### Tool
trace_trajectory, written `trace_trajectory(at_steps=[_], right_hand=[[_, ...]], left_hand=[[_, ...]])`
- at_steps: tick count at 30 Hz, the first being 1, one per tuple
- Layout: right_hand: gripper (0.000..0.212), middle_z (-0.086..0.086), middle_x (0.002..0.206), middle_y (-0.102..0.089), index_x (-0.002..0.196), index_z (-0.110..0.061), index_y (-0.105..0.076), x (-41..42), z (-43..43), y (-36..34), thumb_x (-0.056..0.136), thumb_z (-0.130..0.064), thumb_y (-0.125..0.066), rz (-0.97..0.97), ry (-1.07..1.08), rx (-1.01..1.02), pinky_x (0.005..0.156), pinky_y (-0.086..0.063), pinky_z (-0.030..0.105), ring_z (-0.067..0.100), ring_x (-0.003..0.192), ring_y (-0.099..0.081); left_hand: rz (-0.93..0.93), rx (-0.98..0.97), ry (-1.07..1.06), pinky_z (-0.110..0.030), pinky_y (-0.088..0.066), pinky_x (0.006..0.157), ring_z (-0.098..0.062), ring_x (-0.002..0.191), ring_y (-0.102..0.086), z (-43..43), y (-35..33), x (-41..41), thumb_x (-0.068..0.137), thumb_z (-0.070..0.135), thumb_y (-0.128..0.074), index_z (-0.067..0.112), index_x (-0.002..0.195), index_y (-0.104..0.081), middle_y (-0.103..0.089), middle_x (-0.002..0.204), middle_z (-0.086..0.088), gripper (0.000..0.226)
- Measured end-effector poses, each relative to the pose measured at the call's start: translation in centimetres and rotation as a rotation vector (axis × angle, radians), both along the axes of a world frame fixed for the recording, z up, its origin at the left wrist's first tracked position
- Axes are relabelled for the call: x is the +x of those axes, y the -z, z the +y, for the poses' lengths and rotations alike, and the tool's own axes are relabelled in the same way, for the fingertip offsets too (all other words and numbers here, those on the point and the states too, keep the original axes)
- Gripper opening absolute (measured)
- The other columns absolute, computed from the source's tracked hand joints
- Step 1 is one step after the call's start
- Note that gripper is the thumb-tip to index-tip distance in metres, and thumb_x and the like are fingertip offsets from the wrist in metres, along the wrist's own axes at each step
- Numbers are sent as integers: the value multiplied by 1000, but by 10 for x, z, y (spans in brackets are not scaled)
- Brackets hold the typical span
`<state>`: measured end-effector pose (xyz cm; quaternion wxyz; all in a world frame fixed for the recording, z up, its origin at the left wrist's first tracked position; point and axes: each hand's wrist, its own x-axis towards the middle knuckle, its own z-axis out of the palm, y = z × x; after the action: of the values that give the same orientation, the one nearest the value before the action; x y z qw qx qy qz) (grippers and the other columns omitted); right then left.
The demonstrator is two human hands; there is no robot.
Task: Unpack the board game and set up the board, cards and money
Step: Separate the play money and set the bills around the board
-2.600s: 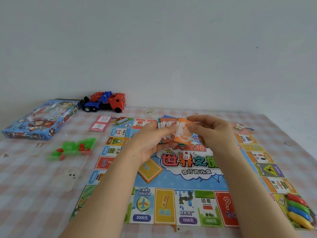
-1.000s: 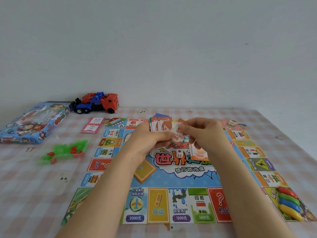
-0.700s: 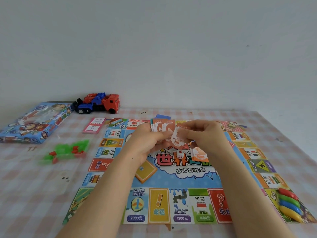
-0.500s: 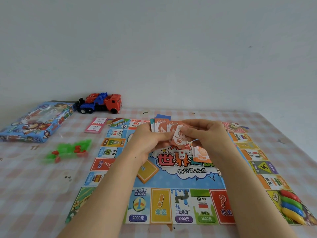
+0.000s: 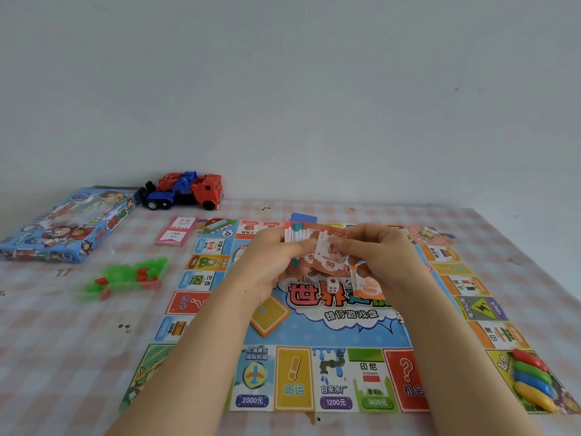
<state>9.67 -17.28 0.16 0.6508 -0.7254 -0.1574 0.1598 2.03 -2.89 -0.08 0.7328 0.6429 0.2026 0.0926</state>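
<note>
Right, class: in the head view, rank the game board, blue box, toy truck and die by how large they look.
1. game board, largest
2. blue box
3. toy truck
4. die, smallest
The blue box and toy truck lie farther back, so their true sizes are less sure.

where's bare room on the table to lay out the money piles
Bare cloth lies left of the board, nearer than the green pieces, and in a strip along the board's right side. Crowded: the far left, with box, truck and pink cards, and mid-board, where left hand and right hand hold banknotes over the die.
</note>
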Motion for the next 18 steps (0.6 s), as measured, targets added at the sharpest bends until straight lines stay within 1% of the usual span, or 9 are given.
trace_trajectory(at_steps=[3,5,7,10,13,15,17,18], right_hand=[[11,-1,61,-67,82,-10,-69,-1,1,-1,75,-7,-77,23,-16,31,42,-42,18,6,48,-59],[14,0,63,-68,87,-11,-69,-2,2,-1,75,-7,-77,34,-20,35,42,-43,17,6,49,-61],[13,1,64,-68,86,-10,-70,-1,2,-1,76,-9,-77,35,-10,15,43,-43,17,4,47,-60],[11,0,63,-67,81,-8,-70,0,1,0,75,-13,-78,23,4,-23,45,-42,19,4,46,-55],[11,-2,58,-66,80,-7,-71,2,1,1,76,-14,-78,21,17,-24,44,-41,19,5,46,-54],[10,-1,60,-67,80,-7,-71,2,1,1,76,-14,-77,22,30,-18,44,-41,20,7,47,-53],[9,2,64,-68,80,-7,-71,2,1,1,77,-13,-77,26,37,-4,44,-41,20,8,48,-54],[8,3,65,-68,79,-7,-70,2,1,1,77,-12,-76,29,33,5,44,-41,20,7,48,-55]], left_hand=[[-5,62,-40,-15,-44,42,-16,69,-67,0,1,0,79,4,-73,13,92,-68,-74,89,-8,17],[-3,110,-54,-15,-42,41,-10,61,-66,-1,1,0,74,6,-78,15,90,-68,-75,85,-5,20],[-1,149,-71,-15,-38,40,-5,54,-63,-2,1,0,70,11,-81,15,90,-68,-74,82,-1,25],[6,163,-85,-13,-35,38,-5,54,-61,-1,2,0,66,17,-84,15,93,-69,-74,81,0,32],[7,157,-86,-16,-38,41,-7,56,-58,0,2,0,69,19,-82,16,91,-69,-73,79,0,25],[-14,66,-72,-17,-44,43,-9,58,-58,1,1,1,78,15,-75,14,93,-70,-71,83,-5,17],[-34,-2,-56,-16,-47,44,-8,54,-61,0,-1,1,82,10,-70,10,97,-70,-72,83,-5,15],[-32,23,-59,-15,-46,43,-6,53,-61,0,-1,1,82,8,-70,10,99,-70,-72,81,-4,17]])
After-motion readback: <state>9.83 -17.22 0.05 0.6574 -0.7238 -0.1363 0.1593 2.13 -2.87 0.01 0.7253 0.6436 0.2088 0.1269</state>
